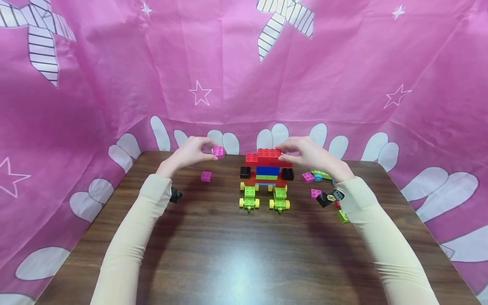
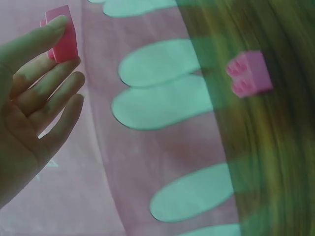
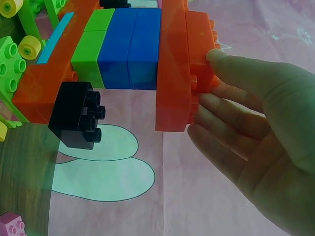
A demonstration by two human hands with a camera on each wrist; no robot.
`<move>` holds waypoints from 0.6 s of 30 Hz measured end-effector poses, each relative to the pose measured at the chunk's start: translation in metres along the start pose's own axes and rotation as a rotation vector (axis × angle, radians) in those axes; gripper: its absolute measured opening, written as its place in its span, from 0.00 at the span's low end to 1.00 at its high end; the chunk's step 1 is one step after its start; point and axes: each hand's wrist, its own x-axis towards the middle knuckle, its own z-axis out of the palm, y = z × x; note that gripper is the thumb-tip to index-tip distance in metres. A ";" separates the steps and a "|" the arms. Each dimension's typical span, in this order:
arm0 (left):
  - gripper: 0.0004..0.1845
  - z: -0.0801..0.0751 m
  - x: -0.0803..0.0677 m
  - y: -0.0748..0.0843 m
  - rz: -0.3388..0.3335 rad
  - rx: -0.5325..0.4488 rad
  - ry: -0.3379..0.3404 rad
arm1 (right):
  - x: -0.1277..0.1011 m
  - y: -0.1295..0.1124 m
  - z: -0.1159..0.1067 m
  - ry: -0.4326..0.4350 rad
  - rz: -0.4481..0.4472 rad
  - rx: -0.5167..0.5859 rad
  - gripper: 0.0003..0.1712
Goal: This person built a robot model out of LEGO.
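My left hand point(image 1: 189, 151) pinches a pink brick point(image 2: 63, 42) between thumb and fingertips, held up left of a built figure. The figure stands upright on lime-green bases point(image 1: 249, 195) with yellow wheels. Its middle has blue bricks point(image 3: 130, 49) over lime-green ones, and a black brick point(image 3: 71, 113) sticks out at each side. Across its top lies a long red layer with a shorter red brick point(image 1: 268, 155) above. My right hand point(image 1: 310, 153) grips that upper red brick at its right end, thumb on the near face and the other fingers behind it.
One pink brick point(image 1: 206, 176) lies on the brown table point(image 1: 213, 245) left of the figure. To the right are pink bricks point(image 1: 307, 176), a lime-green piece with blue wheels point(image 1: 321, 174) and a lime-green brick point(image 1: 343, 216). Pink cloth point(image 1: 236, 63) hangs around the table.
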 end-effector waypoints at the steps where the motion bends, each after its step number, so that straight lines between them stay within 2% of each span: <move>1: 0.20 -0.001 0.001 0.004 0.005 -0.003 -0.003 | 0.000 0.000 0.000 0.001 0.001 -0.001 0.21; 10: 0.20 -0.001 0.008 0.027 0.061 -0.017 -0.015 | 0.000 -0.002 -0.002 0.003 0.004 -0.009 0.21; 18: 0.21 0.001 0.011 0.043 0.079 -0.039 -0.025 | -0.001 -0.001 -0.001 0.011 -0.005 -0.015 0.21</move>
